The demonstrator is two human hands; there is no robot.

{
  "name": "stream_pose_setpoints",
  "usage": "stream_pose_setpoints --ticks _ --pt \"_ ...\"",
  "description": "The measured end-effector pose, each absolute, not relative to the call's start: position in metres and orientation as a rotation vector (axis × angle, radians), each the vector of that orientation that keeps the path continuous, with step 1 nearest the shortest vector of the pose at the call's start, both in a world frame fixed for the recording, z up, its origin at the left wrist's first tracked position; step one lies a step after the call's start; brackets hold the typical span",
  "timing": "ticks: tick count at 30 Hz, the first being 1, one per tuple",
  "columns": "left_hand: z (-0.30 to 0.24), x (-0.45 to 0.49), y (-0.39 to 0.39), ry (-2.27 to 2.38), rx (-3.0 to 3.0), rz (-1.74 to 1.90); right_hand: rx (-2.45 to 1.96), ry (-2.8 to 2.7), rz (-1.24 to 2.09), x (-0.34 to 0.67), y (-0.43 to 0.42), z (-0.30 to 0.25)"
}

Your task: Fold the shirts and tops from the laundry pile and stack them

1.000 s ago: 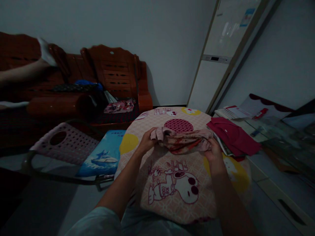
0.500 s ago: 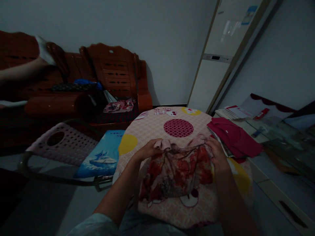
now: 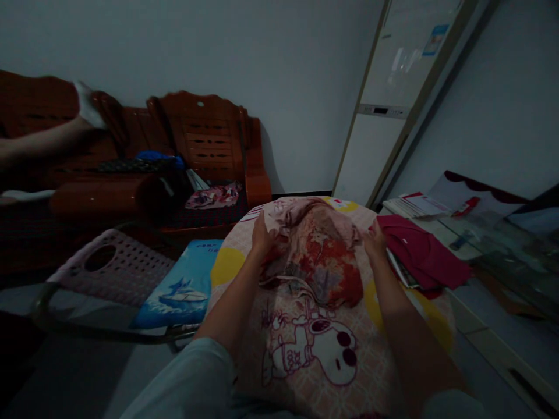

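Note:
A pink and red floral garment (image 3: 321, 256) lies spread on a round surface covered by a pink cartoon-print cloth (image 3: 305, 349). My left hand (image 3: 262, 235) grips the garment's left upper edge, fingers closed on the fabric. My right hand (image 3: 374, 243) pinches its right upper edge. Both arms reach forward over the cloth, the garment stretched between them.
A folded dark red garment (image 3: 419, 250) lies to the right on papers. A pink perforated basket (image 3: 116, 265) and a blue printed item (image 3: 183, 285) rest on a glass table at left. A wooden sofa (image 3: 205, 145) stands behind. Another person's arm (image 3: 39, 142) reaches over it. A tall white appliance (image 3: 384, 116) stands at back.
The bunched garment was pulled open towards me, then carried away from me and laid out on the far part of the cloth. Both hands kept hold of it.

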State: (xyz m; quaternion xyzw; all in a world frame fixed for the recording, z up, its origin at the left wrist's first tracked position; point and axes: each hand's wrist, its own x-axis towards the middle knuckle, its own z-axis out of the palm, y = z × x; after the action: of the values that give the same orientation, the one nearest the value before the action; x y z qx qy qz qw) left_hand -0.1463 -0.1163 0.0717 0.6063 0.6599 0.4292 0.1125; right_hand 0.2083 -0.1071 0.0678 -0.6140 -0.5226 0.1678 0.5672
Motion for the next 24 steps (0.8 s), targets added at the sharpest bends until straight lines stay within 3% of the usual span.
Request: stream_pose_setpoints --ticks 6,12,16,22,24 --pt "0.013 -0.158 -0.161 2.101 1.897 0.815 -1.907 -1.376 0.368 0.215 -0.174 0.012" --pt "0.019 -0.153 -0.178 2.130 2.027 0.503 -2.205 -1.782 0.119 0.197 -0.228 0.015" --pt "0.032 -0.150 -0.177 2.246 1.894 0.390 -2.085 -1.785 0.187 0.191 -0.231 0.018" --pt "0.039 -0.158 -0.183 2.278 1.899 0.360 -1.769 -1.107 0.389 0.201 -0.212 0.006" --pt "0.039 -0.160 -0.186 2.281 1.899 0.345 -1.713 -1.106 0.442 0.197 -0.209 -0.001"
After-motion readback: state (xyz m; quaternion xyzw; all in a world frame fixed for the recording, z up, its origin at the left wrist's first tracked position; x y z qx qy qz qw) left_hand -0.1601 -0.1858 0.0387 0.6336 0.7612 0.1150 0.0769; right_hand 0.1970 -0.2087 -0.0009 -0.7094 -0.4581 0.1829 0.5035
